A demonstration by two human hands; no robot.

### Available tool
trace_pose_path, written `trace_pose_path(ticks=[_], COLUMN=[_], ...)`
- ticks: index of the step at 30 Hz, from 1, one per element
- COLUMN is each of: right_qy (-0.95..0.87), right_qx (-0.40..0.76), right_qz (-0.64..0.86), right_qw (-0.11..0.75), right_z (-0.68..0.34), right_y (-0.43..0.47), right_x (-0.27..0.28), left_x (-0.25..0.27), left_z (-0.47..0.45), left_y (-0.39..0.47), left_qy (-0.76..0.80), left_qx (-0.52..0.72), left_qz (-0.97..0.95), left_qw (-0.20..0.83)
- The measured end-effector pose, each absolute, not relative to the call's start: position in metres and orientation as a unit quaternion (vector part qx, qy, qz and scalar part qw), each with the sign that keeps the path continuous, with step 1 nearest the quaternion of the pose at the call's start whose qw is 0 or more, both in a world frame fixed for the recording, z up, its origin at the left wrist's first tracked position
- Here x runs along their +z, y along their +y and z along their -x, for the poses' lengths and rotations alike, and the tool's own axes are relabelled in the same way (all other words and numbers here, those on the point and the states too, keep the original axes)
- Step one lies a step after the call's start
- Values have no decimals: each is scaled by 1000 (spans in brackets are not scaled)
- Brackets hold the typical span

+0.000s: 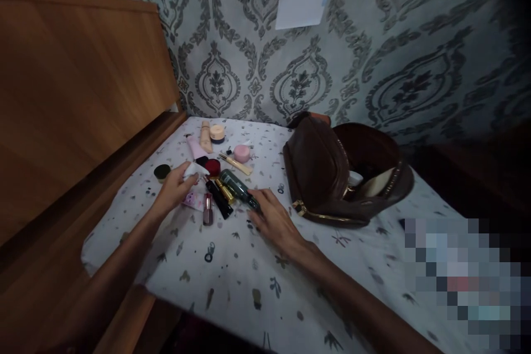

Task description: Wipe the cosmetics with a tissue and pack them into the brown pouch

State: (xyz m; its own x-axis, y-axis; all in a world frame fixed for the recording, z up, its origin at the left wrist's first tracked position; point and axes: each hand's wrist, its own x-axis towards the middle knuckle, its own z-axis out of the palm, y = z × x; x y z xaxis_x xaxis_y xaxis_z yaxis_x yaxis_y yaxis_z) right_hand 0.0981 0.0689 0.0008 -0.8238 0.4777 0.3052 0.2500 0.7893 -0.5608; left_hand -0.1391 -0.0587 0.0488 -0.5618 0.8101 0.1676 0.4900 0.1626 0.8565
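My left hand point(175, 188) is closed, pinching a crumpled white tissue-like piece point(196, 170) over a cluster of cosmetics. My right hand point(274, 218) has its fingers around the near end of a dark green bottle point(233, 181) lying on its side. Between the hands lie a black tube point(219, 199), a small gold bottle point(224, 190) and a mauve nail-polish-like bottle point(208, 210). A red round container point(213, 167) sits just past the white piece. Partly hidden by my left hand is a pink patterned packet point(193, 199).
Farther back are a beige tube point(206, 136), a cream jar point(217, 134), a pink jar point(241, 153), a brush point(235, 164) and a pink tube point(196, 147). A dark round lid point(162, 172) lies left. An unzipped brown bag point(319, 171) stands right; a wooden cabinet point(83, 66) borders the left.
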Motion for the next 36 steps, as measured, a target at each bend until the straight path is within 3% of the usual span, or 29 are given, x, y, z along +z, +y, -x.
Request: trace_pose_path(ticks=[7,13,26,36], right_qy=[-893,-884,-857,-830], right_qx=[310,329,349,374], right_qz=[200,191,225,252], right_qw=[259,273,307,329], right_z=[-77,-64,-62,-73], right_y=[74,78,77,65], right_x=[-13,-14,-25,-18], left_x=[41,39,53,57], left_z=[125,116,119,120], left_y=[-74,-62,-29,-16], left_qy=[722,706,665,641], left_qx=[277,220,24,20], left_qz=[-628,-673,-745,-759], left_qw=[84,16,44,117])
